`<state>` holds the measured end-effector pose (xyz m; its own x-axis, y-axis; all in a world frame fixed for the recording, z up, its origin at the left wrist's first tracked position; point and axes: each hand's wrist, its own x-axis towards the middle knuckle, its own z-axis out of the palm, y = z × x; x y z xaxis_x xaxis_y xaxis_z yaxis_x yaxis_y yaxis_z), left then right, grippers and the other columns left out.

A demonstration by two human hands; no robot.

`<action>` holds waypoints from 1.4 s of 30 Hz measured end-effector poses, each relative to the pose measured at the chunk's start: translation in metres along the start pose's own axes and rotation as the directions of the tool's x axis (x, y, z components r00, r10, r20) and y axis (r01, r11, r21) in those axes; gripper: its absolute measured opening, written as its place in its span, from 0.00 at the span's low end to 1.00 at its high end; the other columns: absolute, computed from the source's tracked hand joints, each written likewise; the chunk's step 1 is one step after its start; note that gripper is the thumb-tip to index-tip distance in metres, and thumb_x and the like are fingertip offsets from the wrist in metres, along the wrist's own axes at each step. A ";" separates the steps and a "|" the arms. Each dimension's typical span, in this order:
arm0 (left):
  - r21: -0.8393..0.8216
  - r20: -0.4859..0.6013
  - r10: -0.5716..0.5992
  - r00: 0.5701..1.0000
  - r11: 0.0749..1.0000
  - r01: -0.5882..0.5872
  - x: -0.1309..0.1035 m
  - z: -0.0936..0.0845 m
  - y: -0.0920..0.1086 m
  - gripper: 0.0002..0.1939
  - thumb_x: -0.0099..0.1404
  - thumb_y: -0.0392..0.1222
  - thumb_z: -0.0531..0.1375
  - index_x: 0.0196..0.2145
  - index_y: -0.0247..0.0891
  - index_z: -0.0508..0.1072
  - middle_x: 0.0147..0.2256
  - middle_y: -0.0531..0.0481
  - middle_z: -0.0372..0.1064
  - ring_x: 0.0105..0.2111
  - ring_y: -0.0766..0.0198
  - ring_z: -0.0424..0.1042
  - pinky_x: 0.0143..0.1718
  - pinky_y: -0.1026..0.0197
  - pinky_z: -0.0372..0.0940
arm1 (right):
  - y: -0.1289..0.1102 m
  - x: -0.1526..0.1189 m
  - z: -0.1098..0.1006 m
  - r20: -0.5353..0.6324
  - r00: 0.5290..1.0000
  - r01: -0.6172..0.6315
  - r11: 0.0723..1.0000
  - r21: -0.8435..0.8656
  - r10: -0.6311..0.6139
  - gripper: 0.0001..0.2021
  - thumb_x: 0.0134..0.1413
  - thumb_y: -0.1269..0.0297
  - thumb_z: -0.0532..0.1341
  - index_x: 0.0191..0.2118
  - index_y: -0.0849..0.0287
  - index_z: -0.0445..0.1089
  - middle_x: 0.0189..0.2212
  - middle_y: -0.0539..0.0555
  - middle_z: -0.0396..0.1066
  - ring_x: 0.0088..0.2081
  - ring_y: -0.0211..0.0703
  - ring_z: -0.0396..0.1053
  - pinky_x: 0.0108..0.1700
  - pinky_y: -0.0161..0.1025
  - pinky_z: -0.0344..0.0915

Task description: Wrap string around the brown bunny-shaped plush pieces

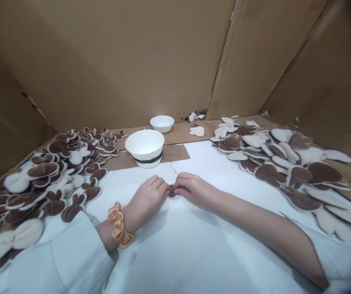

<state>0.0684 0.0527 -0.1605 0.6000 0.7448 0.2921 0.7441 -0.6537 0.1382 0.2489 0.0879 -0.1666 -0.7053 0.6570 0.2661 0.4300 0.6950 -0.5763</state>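
Note:
My left hand, with an orange scrunchie round its wrist, pinches the left side of a small brown piece. On the right side of that same piece, the fingers of my right hand are closed. Most of the piece is hidden by my fingertips. Both hands are low over the white table surface. Just beyond them stands a white bowl with a black band, and a thin hook-shaped item lies near it.
Brown and white plush rabbit-shaped pieces are heaped at the left and at the right. Behind the banded bowl is a smaller white bowl. One plush piece lies near the back. Cardboard walls enclose the table.

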 end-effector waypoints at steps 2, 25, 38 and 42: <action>-0.071 0.012 -0.036 0.999 0.997 0.037 -0.001 -0.001 0.000 0.07 0.63 0.34 0.50 0.33 0.32 0.68 0.31 0.46 0.63 0.35 0.59 0.61 0.37 0.57 0.61 | 0.000 0.000 0.001 0.010 0.999 0.043 0.998 -0.045 -0.042 0.07 0.54 0.72 0.52 0.30 0.63 0.67 0.29 0.54 0.64 0.33 0.38 0.62 0.38 0.36 0.61; -0.327 0.061 -0.143 0.988 0.932 0.155 0.005 -0.006 -0.004 0.06 0.58 0.31 0.53 0.30 0.36 0.68 0.29 0.51 0.64 0.35 0.62 0.63 0.37 0.61 0.59 | -0.009 0.005 -0.003 0.044 0.986 -0.164 0.985 0.055 0.162 0.04 0.45 0.72 0.61 0.29 0.58 0.72 0.25 0.49 0.62 0.27 0.33 0.61 0.32 0.31 0.58; -0.327 0.098 -0.273 0.957 0.899 0.290 0.010 -0.010 0.002 0.04 0.57 0.37 0.56 0.25 0.38 0.69 0.26 0.53 0.65 0.33 0.61 0.62 0.33 0.60 0.57 | 0.002 0.013 -0.005 0.043 0.993 -0.117 0.989 0.090 0.113 0.05 0.43 0.76 0.60 0.26 0.61 0.71 0.23 0.48 0.64 0.26 0.32 0.60 0.29 0.29 0.56; -0.290 0.086 -0.235 0.968 0.924 0.250 0.012 -0.010 0.003 0.05 0.57 0.34 0.55 0.25 0.36 0.68 0.26 0.52 0.64 0.33 0.61 0.61 0.33 0.61 0.57 | 0.003 0.013 -0.005 0.047 0.994 -0.102 0.990 0.093 0.098 0.04 0.43 0.75 0.60 0.25 0.61 0.71 0.22 0.48 0.63 0.25 0.32 0.60 0.28 0.29 0.56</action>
<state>0.0753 0.0587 -0.1472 0.4313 0.8863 0.1689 0.7520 -0.4565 0.4754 0.2436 0.0998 -0.1605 -0.6853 0.7076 0.1719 0.4457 0.5943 -0.6694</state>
